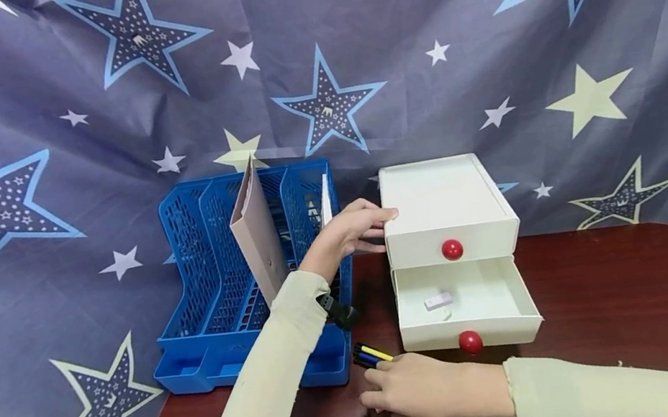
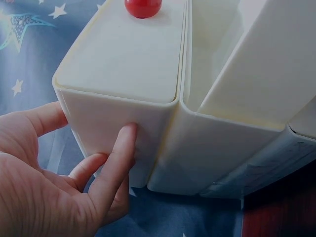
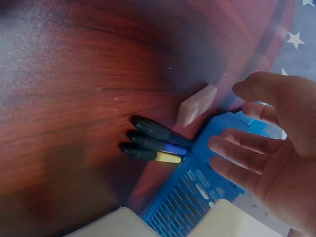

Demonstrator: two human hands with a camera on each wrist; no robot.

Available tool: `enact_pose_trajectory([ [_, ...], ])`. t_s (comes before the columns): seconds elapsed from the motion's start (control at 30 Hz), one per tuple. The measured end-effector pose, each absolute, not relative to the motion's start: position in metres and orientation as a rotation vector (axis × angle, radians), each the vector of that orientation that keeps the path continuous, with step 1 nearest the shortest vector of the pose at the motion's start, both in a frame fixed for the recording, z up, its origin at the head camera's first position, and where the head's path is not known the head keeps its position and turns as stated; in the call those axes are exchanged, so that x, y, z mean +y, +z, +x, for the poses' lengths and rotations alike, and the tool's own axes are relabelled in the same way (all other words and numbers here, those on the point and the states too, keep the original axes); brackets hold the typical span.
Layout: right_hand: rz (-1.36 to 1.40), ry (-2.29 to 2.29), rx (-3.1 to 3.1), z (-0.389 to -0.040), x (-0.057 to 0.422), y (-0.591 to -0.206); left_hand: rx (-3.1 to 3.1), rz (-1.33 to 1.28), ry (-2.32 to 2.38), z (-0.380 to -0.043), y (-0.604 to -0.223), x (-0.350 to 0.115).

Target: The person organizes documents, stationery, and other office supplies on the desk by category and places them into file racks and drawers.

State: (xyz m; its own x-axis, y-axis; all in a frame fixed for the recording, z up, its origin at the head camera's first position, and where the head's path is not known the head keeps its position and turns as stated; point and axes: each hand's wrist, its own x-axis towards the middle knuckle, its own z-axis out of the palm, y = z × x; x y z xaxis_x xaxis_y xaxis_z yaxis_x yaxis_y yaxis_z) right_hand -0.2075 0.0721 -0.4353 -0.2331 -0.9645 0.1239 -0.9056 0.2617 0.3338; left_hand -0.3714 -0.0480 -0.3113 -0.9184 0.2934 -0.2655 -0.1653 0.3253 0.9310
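Observation:
My left hand [image 1: 355,227] touches the upper left side of a white two-drawer box [image 1: 446,194]. In the left wrist view, its extended fingers [image 2: 121,148] lie against the side wall, and the thumb reaches over the edge. The lower drawer [image 1: 491,289] is pulled out, with a small lilac block [image 1: 438,301] and a whitish piece inside. Over the table, my right hand [image 1: 418,388] has loosely bent fingers and nothing in them. Close to it lie black-capped pens [image 3: 155,143], blue and yellow among them, beside a small pinkish block [image 3: 196,105].
A blue file organizer [image 1: 201,321] stands left of the box, with a beige folder [image 1: 260,238] and a white item [image 1: 324,199] in its slots. Behind hangs a star-patterned cloth [image 1: 343,17]. The dark red wooden table [image 1: 623,294] extends right.

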Motion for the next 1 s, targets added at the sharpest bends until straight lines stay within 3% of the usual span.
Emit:
enact_pose_trajectory([
  [1.0,1.675,-0.331,-2.326,-0.211,0.064,-0.457,2.179,0.102,1.646,-0.373,-0.313,-0.048],
])
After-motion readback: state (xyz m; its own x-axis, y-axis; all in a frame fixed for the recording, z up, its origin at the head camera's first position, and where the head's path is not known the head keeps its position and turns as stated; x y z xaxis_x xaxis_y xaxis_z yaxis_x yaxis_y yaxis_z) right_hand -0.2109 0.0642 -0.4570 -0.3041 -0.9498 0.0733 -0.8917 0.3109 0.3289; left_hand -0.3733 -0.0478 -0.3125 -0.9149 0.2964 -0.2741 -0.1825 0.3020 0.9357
